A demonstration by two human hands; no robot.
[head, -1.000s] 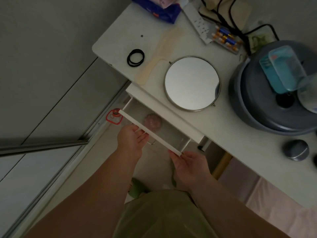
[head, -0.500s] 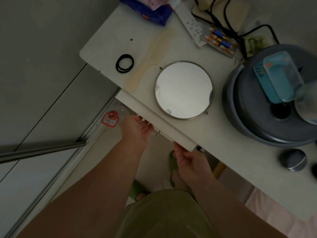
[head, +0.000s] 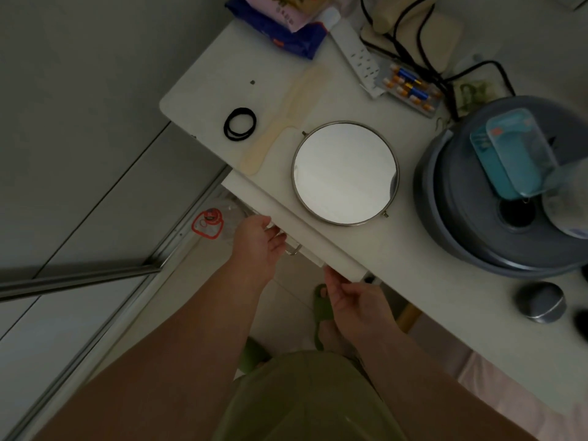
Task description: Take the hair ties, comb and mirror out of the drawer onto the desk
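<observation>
Black hair ties (head: 240, 124) lie on the white desk (head: 397, 249) near its left corner. A pale cream comb (head: 286, 119) lies beside them, and a round metal-rimmed mirror (head: 345, 171) rests flat to its right. The drawer (head: 305, 253) under the desk edge is pushed in, only its front and metal handle showing. My left hand (head: 259, 241) presses against the drawer front at the handle. My right hand (head: 353, 299) has its fingers at the drawer's right lower corner.
A grey round appliance (head: 496, 202) with a teal box on top fills the desk's right side. A power strip (head: 356, 55), batteries (head: 410, 87), cables and a blue packet (head: 286, 30) sit at the back. A red-rimmed bag (head: 208, 224) lies on the floor.
The drawer was open a second ago with a pinkish object inside; both hands have pushed it in and its inside is now hidden.
</observation>
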